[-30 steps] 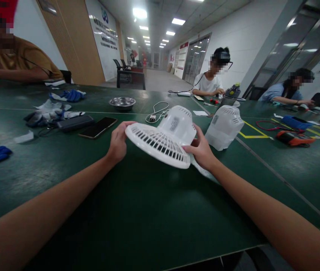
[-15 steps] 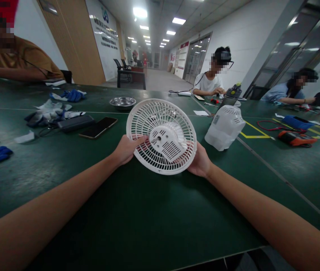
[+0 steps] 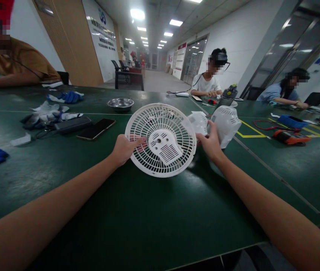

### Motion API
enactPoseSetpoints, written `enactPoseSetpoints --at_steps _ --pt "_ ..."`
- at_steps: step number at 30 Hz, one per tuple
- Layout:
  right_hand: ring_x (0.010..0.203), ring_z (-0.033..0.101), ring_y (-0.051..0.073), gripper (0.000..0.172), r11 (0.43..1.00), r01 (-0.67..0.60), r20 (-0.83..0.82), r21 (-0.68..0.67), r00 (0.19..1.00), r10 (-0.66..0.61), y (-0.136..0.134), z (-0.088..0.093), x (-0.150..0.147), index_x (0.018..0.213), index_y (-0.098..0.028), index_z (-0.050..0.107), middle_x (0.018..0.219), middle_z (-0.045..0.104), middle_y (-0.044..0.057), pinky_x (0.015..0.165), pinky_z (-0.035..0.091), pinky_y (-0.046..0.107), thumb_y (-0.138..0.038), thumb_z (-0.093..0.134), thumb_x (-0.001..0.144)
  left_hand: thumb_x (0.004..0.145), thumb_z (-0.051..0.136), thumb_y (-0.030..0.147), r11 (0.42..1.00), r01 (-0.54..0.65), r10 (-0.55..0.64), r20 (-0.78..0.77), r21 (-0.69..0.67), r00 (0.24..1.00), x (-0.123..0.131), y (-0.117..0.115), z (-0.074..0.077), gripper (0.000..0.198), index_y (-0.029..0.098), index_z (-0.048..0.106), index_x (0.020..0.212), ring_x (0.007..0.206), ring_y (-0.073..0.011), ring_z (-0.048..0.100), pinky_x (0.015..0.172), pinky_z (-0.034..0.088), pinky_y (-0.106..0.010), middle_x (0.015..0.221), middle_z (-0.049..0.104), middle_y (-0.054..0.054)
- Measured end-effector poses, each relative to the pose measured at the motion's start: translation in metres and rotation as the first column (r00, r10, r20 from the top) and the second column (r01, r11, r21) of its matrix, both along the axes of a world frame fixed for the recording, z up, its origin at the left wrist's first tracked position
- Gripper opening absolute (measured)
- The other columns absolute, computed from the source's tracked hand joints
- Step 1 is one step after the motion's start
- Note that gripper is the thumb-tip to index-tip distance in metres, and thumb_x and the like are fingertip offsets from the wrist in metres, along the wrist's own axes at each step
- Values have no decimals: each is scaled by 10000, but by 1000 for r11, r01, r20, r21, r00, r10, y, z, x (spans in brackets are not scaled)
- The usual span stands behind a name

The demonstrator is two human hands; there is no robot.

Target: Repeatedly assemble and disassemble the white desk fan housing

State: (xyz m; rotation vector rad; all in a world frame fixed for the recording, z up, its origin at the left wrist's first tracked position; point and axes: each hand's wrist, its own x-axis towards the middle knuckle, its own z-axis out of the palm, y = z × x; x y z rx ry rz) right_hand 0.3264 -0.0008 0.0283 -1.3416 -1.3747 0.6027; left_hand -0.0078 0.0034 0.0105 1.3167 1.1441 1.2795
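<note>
A round white fan grille (image 3: pixel 161 140) stands tilted above the green table (image 3: pixel 137 218), its inner face with a slotted centre plate turned toward me. My left hand (image 3: pixel 124 148) is closed on its left rim, thumb across the ribs. My right hand (image 3: pixel 212 143) is off the grille's right edge, fingers closed on a small white domed motor cover (image 3: pixel 198 122) just beside the rim. A second white fan housing (image 3: pixel 227 122) stands on the table right behind that hand.
A black phone (image 3: pixel 96 128), a dark power bank (image 3: pixel 72 124), a steel bowl (image 3: pixel 120 103) and blue gloves (image 3: pixel 69 97) lie at the left and back. An orange tool (image 3: pixel 289 137) lies at the right. Three other people sit around the table.
The grille was turned from edge-on to facing me. My right hand left the rim and moved right, and the domed cover now sits apart from the grille's back.
</note>
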Motion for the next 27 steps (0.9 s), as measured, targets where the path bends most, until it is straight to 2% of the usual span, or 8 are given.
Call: enactPoseSetpoints --at_steps 3,6,11,14,16,18,22,27 --pt "852 637 317 835 981 178 496 78 846 -193 2 4 19 1424 -228 445 917 628 54 943 489 564 -365 772 668 740 857 268 997 -54 54 -4 -53 999 -3 4 -1 247 114 752 901 732 -247 763 673 652 -383 847 783 -120" --pt "971 618 352 713 975 198 664 97 717 -212 1 1 20 1363 -220 512 1016 615 107 945 486 550 -353 735 699 743 850 222 989 -106 110 25 -106 994 -5 7 0 215 111 745 893 733 -239 762 682 654 -382 852 781 -122" --pt "1122 560 340 453 924 178 646 339 670 -366 -5 15 18 1216 -212 618 1159 561 139 1024 445 528 -324 671 780 731 857 200 986 -82 98 104 -147 990 -5 8 2 206 113 743 879 742 -227 758 698 652 -369 860 781 -112" --pt "1288 444 370 546 786 307 501 536 633 -590 -9 33 32 1279 -207 584 1310 490 156 1105 348 573 -281 684 748 762 829 188 985 -50 71 126 -167 989 -6 8 2 182 114 745 906 754 -222 757 713 647 -369 871 781 -110" --pt "1336 404 379 676 705 426 388 567 617 -685 -7 37 47 1354 -199 522 1390 447 174 1125 320 573 -258 708 707 775 814 182 985 -30 54 141 -169 989 -7 9 1 173 112 744 917 762 -224 757 725 642 -372 873 780 -111" --pt "1333 435 365 780 702 510 293 497 663 -689 1 31 63 1409 -191 438 1406 467 180 1126 340 548 -256 718 684 779 807 181 986 -17 42 147 -165 988 -8 10 0 175 110 744 925 772 -234 758 733 638 -379 871 780 -114" --pt "1163 597 354 917 848 520 178 106 829 -530 20 2 82 1369 -198 368 1297 591 159 1032 454 551 -410 816 597 773 812 191 987 -14 36 136 -161 990 -10 13 -3 185 118 747 930 802 -247 758 744 639 -390 890 781 -116" --pt "1155 612 386 920 826 562 210 38 804 -556 31 -15 85 1259 -198 452 1249 628 164 1015 472 559 -465 874 487 774 819 212 989 -2 22 136 -149 990 -11 16 -6 171 142 755 916 784 -235 755 741 641 -392 879 781 -103"
